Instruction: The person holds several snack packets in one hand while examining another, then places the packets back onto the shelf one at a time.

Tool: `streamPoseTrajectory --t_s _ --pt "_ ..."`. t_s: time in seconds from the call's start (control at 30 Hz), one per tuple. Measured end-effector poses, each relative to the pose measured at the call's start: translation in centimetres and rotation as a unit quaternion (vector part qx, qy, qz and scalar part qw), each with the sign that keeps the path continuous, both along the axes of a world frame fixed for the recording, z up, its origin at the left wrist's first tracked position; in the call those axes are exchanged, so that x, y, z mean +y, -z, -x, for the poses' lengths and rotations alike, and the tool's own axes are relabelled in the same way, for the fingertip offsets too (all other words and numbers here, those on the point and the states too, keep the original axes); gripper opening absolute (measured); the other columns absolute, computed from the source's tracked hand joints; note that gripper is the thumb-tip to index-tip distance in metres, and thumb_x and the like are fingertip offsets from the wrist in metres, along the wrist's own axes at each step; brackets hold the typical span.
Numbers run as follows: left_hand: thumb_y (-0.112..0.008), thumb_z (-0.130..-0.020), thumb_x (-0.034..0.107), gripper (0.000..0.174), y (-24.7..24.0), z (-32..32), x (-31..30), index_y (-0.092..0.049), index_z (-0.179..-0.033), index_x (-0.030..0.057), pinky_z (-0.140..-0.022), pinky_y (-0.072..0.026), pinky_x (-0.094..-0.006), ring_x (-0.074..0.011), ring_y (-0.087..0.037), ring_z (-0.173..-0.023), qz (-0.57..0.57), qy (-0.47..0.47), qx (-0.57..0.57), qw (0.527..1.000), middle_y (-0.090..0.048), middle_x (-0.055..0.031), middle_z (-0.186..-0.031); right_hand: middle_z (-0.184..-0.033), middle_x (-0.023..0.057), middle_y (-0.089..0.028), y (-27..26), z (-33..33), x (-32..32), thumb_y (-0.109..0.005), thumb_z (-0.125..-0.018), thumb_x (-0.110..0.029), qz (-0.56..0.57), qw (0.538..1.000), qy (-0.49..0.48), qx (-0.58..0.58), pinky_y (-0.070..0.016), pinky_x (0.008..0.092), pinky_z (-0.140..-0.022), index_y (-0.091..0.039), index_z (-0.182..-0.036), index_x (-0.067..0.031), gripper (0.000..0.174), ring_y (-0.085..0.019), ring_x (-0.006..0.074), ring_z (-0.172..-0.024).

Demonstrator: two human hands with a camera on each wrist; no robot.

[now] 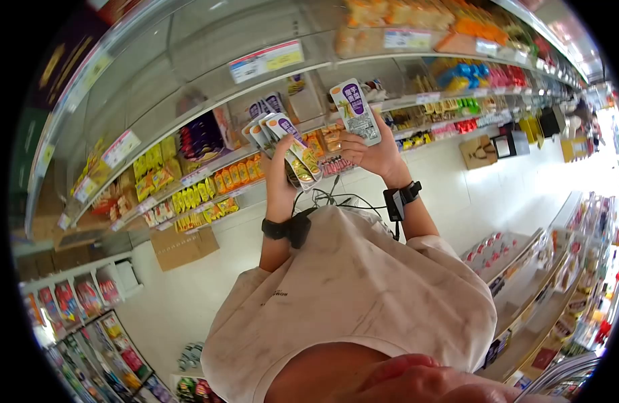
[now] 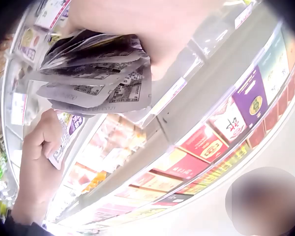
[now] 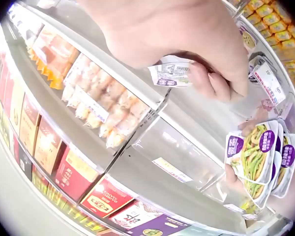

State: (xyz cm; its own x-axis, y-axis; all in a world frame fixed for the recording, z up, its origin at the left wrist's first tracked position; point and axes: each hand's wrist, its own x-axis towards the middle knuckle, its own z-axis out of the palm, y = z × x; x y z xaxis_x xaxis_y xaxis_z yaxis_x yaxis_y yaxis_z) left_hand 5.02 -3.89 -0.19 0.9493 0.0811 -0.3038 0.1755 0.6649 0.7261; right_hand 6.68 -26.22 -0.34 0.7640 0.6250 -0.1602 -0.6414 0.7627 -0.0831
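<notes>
My left hand [image 1: 280, 176] grips a fanned stack of flat white-and-purple food packets [image 1: 297, 149]; in the left wrist view the packets' printed backs [image 2: 103, 88] hang below that hand [image 2: 132, 24]. The right wrist view shows their fronts [image 3: 258, 155], with purple labels and green and yellow food pictures. My right hand [image 1: 376, 151] pinches a single similar packet [image 1: 355, 111] by its edge, held upright to the right of the stack and apart from it. In the right wrist view the fingers curl round that packet [image 3: 171, 73].
Shelves with price tags [image 1: 266, 60] curve across the front, holding yellow snack packs [image 1: 192, 196] and orange ones [image 1: 237, 176]. Similar purple packets [image 1: 266, 104] lie on the shelf behind the stack. A cardboard piece [image 1: 183, 247] lies on the floor at left; another shelf [image 1: 524, 289] stands at right.
</notes>
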Motion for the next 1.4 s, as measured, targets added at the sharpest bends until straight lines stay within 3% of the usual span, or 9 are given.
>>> streamPoseTrajectory --t_s 0.27,0.37,0.4,0.83,0.9,1.07,1.2,1.3,1.4 --pt "-0.073 -0.087 0.020 0.030 -0.8 0.2 -7.2 -0.059 -0.108 0.0033 -0.065 -0.0574 -0.0338 -0.0187 -0.068 -0.076 -0.023 0.066 -0.009 0.998 -0.065 -0.0074 -0.091 -0.080 0.0046 -0.055 -0.6 3.2 -4.8 -0.043 -0.102 -0.059 0.021 0.995 0.082 -0.061 -0.0401 0.0288 -0.064 -0.057 -0.127 0.0049 0.070 -0.046 0.0144 -0.065" --pt "-0.074 -0.087 0.016 0.039 0.5 -0.2 -8.2 -0.054 -0.119 0.0050 -0.068 -0.0575 -0.0333 -0.0174 -0.067 -0.084 -0.001 0.099 -0.002 0.995 -0.063 -0.0064 -0.100 -0.096 0.0124 -0.066 -3.0 4.2 -4.8 -0.042 -0.104 -0.057 0.181 0.965 0.189 -0.008 -0.0489 0.0316 -0.077 -0.056 -0.129 0.0067 0.070 -0.058 0.0198 -0.077" --pt "-0.075 -0.087 0.014 0.044 0.5 -0.3 -8.4 -0.052 -0.124 0.0058 -0.069 -0.0576 -0.0332 -0.0169 -0.067 -0.088 0.008 0.109 0.002 0.994 -0.063 -0.0059 -0.105 -0.113 0.0211 -0.067 -2.7 3.8 -5.5 -0.042 -0.103 -0.058 0.066 0.987 0.132 -0.066 -0.0516 0.0380 -0.090 -0.056 -0.133 -0.0014 0.066 -0.065 0.0271 -0.096" --pt "-0.075 -0.085 0.019 0.033 -1.4 0.0 -7.4 -0.060 -0.110 0.0034 -0.069 -0.0569 -0.0333 -0.0181 -0.068 -0.080 -0.016 0.038 -0.004 0.999 -0.066 -0.0065 -0.094 -0.128 0.0250 -0.062 -1.7 3.0 -4.1 -0.041 -0.106 -0.052 0.104 0.981 0.138 -0.089 -0.0498 0.0383 -0.094 -0.050 -0.139 0.0050 0.067 -0.062 0.0319 -0.113" --pt "-0.075 -0.086 0.018 0.033 -0.6 -0.1 -6.3 -0.059 -0.111 0.0037 -0.069 -0.0571 -0.0337 -0.0185 -0.068 -0.080 -0.009 0.015 -0.013 1.000 -0.066 -0.0070 -0.095 -0.127 0.0229 -0.063 -2.0 2.9 -2.0 -0.041 -0.106 -0.050 0.264 0.948 0.145 -0.101 -0.0513 0.0371 -0.090 -0.050 -0.141 0.0018 0.062 -0.065 0.0286 -0.109" --pt "-0.076 -0.088 0.009 0.048 0.1 0.5 -3.9 -0.053 -0.130 0.0041 -0.084 -0.0525 -0.0296 -0.0148 -0.065 -0.100 -0.042 -0.086 -0.064 0.993 -0.065 -0.0048 -0.116 -0.127 0.0153 -0.065 -1.9 3.8 4.0 -0.071 -0.095 -0.016 0.598 0.721 0.143 -0.319 -0.0488 0.0314 -0.094 -0.051 -0.141 0.0003 0.053 -0.065 0.0240 -0.108" --pt "-0.070 -0.092 0.012 0.051 -1.1 1.1 -1.2 -0.048 -0.138 0.0072 -0.090 -0.0514 -0.0310 -0.0151 -0.060 -0.112 -0.024 -0.148 -0.094 0.984 -0.058 -0.0045 -0.128 -0.137 0.0233 -0.058 -1.2 3.2 8.3 -0.068 -0.096 -0.021 0.593 0.608 0.209 -0.485 -0.0416 0.0365 -0.106 -0.058 -0.137 -0.0010 0.046 -0.055 0.0308 -0.128" --pt "-0.071 -0.092 0.013 0.049 -1.6 1.6 0.6 -0.049 -0.136 0.0074 -0.090 -0.0515 -0.0309 -0.0148 -0.061 -0.110 0.008 -0.180 -0.064 0.982 -0.058 -0.0044 -0.126 -0.147 0.0257 -0.048 -2.2 3.0 10.6 -0.065 -0.098 -0.022 0.616 0.567 0.203 -0.508 -0.0382 0.0386 -0.110 -0.056 -0.136 0.0035 0.047 -0.048 0.0359 -0.138" --pt "-0.072 -0.092 0.015 0.048 -0.1 2.2 2.5 -0.050 -0.134 0.0068 -0.089 -0.0516 -0.0311 -0.0148 -0.061 -0.108 -0.052 -0.177 -0.100 0.978 -0.059 -0.0051 -0.123 -0.153 0.0274 -0.040 -1.7 2.6 13.2 -0.059 -0.101 -0.026 0.566 0.638 0.131 -0.506 -0.0320 0.0416 -0.115 -0.050 -0.141 0.0060 0.052 -0.037 0.0387 -0.145"
